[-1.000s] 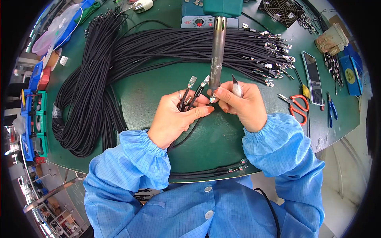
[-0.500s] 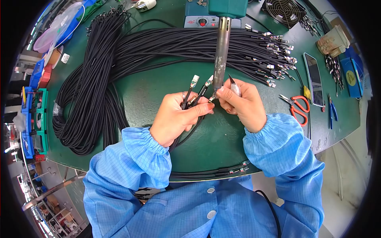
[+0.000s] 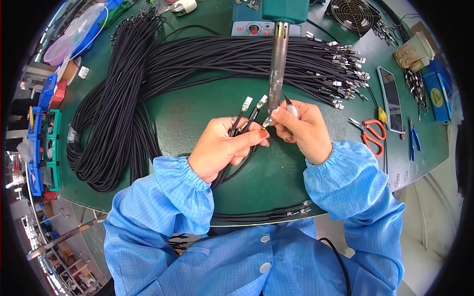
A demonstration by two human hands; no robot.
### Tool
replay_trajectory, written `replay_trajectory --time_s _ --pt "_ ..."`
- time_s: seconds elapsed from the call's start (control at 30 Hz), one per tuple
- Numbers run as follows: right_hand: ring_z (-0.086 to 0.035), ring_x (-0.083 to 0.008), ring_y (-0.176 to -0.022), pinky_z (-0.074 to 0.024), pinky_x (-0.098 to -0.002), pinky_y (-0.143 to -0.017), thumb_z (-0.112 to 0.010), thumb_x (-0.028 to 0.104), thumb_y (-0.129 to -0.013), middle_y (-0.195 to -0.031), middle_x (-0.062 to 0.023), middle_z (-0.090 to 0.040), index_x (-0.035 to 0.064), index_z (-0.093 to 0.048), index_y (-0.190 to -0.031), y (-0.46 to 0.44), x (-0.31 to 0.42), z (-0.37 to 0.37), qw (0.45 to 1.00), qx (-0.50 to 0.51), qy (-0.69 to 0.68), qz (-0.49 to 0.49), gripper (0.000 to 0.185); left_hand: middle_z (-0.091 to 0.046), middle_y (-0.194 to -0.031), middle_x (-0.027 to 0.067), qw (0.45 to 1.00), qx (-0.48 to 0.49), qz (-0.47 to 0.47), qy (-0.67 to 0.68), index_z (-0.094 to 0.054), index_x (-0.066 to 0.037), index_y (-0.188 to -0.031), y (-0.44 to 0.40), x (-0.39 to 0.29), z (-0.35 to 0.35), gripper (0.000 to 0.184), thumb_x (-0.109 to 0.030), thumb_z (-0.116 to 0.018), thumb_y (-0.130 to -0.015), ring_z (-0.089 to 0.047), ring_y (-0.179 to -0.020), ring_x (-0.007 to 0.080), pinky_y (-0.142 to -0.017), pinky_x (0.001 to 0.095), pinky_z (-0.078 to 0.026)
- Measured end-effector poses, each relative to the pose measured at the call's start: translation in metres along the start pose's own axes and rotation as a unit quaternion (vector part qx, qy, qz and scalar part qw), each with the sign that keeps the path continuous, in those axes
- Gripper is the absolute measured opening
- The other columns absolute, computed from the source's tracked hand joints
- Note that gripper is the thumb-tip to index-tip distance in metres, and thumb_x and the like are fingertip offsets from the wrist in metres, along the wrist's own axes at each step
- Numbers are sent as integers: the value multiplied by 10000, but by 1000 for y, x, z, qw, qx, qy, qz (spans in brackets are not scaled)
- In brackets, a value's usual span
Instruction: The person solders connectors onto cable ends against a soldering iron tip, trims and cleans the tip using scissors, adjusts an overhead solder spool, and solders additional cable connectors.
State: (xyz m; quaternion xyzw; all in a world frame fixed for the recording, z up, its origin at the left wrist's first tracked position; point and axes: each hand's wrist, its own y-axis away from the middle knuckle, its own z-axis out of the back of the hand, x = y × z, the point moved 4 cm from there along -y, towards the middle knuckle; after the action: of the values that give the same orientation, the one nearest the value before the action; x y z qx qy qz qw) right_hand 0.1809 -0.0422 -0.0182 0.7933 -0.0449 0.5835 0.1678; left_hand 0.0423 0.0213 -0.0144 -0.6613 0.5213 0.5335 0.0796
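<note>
My left hand is closed around a few black cables with small metal-and-white connectors at their ends. One cable's connector sticks out between the left thumb and fingertips, just below the narrow end of a metal-barrelled heating tool with a green body. My right hand grips a pointed knife-like tool with a dark tip and pale handle, tip upward. Its thumb and forefinger meet beside that connector; whether they touch it is hard to tell.
A large looped bundle of black cables covers the table's left and back. Behind stand a blue control box and a fan. Rightward lie red-handled scissors, a phone and blue pliers. More cables lie along the front edge.
My left hand and its cables have shifted slightly right, and the connector under the heating tool now shows more. My right hand keeps nearly the same pose, still holding the pointed tool.
</note>
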Motion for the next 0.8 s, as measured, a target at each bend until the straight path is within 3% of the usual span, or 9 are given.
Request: replay_trajectory --time_s 0.13,0.3,0.43,0.6,0.8 --pt "-374 -68 -451 -253 -156 -389 -563 89 -836 -580 -32 -480 2 -530 -754 -1 1 1 1000 -6 13 -1 124 -596 -786 131 1000 -10 -6 0 -558 14 -865 0 -1 -1 154 -96 -641 -796 -301 -421 8 -354 134 -208" --pt "-364 -68 -449 -286 -180 -397 -535 121 -855 -552 -22 -479 1 -543 -727 7 8 0 979 0 190 77 176 -596 -772 119 998 -57 -30 -15 -563 18 -877 -1 -1 8 156 -98 -635 -801 -308 -438 9 -363 132 -212" --pt "-355 -81 -417 -279 -190 -384 -453 127 -879 -521 -31 -478 5 -543 -741 14 8 -6 990 42 109 -74 205 -597 -762 105 998 -61 -26 -5 -570 19 -883 -2 -2 7 153 -96 -632 -803 -316 -455 12 -371 132 -214" --pt "-338 -86 -391 -266 -198 -370 -400 149 -895 -485 -32 -456 4 -536 -737 16 9 -9 978 108 135 -118 254 -593 -739 88 998 -62 -26 -15 -569 16 -864 -2 -1 7 154 -95 -640 -784 -380 -478 31 -378 143 -267" --pt "-318 -86 -376 -256 -203 -361 -401 159 -896 -464 -27 -440 6 -530 -726 15 5 -12 978 109 134 -119 263 -589 -733 81 996 -66 -41 -36 -568 7 -852 -1 0 6 135 -88 -635 -784 -383 -483 32 -382 146 -274"
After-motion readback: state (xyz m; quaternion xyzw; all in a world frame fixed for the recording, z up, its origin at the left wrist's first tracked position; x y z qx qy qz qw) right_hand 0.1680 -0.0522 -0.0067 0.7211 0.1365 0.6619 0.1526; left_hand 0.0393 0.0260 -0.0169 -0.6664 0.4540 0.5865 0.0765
